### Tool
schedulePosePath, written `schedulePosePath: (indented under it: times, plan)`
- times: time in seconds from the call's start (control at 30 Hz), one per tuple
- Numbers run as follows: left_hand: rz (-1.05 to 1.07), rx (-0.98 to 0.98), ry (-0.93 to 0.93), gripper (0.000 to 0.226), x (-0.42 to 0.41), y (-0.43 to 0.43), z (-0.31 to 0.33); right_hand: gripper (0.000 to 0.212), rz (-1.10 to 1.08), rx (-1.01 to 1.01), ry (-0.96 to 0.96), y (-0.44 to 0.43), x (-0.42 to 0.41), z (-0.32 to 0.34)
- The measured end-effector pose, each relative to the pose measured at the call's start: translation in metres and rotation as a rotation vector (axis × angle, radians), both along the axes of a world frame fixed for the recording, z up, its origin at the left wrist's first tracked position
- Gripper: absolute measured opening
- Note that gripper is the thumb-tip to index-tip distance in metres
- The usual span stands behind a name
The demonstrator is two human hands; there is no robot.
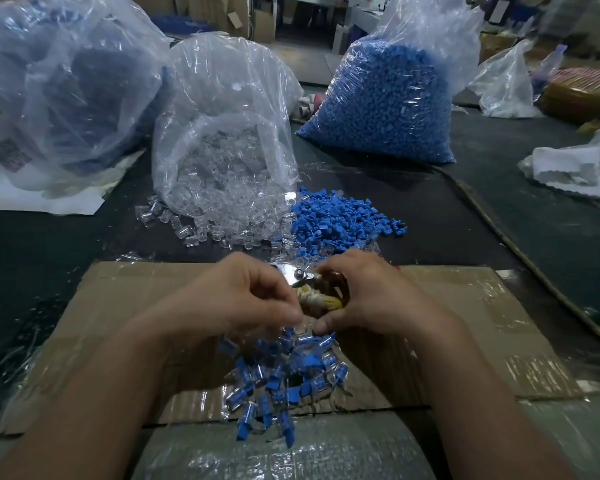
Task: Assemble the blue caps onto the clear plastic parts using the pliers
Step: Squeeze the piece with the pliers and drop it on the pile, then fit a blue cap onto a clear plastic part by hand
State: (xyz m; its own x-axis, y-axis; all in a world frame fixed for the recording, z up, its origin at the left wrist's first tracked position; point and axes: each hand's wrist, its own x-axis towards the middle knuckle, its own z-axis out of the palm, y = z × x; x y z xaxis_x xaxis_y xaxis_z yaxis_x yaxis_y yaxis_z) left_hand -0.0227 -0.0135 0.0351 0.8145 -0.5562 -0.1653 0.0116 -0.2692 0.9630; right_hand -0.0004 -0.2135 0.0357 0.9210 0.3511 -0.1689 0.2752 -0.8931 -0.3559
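Cardboard (465,323), taped flat over a dark table (499,216), serves as the bench where a person's two bare hands meet at a pair of pliers (303,277). The right hand (371,296) is wrapped round the pliers' handles, which are bound in yellowish cloth. The shiny head points left toward the left hand (243,296). That hand's fingers are curled in close beside the head, thumb and fingertips drawn together, but whether they pinch a part cannot be told from this angle.

On the near side of the hands, a heap of finished pieces (281,375), clear bodies with blue inserts, lies on the cardboard. On the far side, loose blue caps (340,216) are piled on the table, touching a scatter of clear parts (201,226) to their left. The clear parts lie at the mouth of a clear bag (222,133) slumped behind them.

Farther back and to the right stands a caps bag (385,105), packed full of blue. At far left sits a third bag (66,81), its dark blue contents too blurred to identify. A crumpled white bag (582,168) lies at the right edge.
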Motion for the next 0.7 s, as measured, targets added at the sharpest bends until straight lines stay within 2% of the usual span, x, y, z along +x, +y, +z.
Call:
schedulePosePath:
  times: [0.1,0.17,0.23,0.33,0.43,0.6,0.7]
  plan:
    - [0.511,-0.142,-0.005,0.009,0.008,-0.002,-0.010,0.079,-0.008,0.036,0.027,-0.003,0.000,0.000]
    - [0.821,-0.055,-0.176,0.004,0.016,0.000,-0.018,0.073,-0.010,0.046,0.020,-0.005,0.001,0.000]
    - [0.948,0.118,-0.357,0.015,0.022,0.004,-0.024,0.066,-0.024,0.079,0.011,-0.006,0.001,0.000]
    - [0.926,0.311,-0.473,0.021,0.029,0.009,-0.030,0.055,-0.069,0.150,-0.039,-0.008,0.002,0.002]
    - [0.813,0.475,-0.542,0.027,0.034,0.009,-0.036,0.052,-0.109,0.163,-0.098,-0.011,0.004,0.003]
    - [0.696,0.667,-0.505,0.029,0.035,0.008,-0.036,0.049,-0.142,0.169,-0.120,-0.014,0.005,0.002]
    - [0.693,0.683,-0.515,0.030,0.035,0.007,-0.034,0.048,-0.152,0.163,-0.118,-0.014,0.006,0.002]
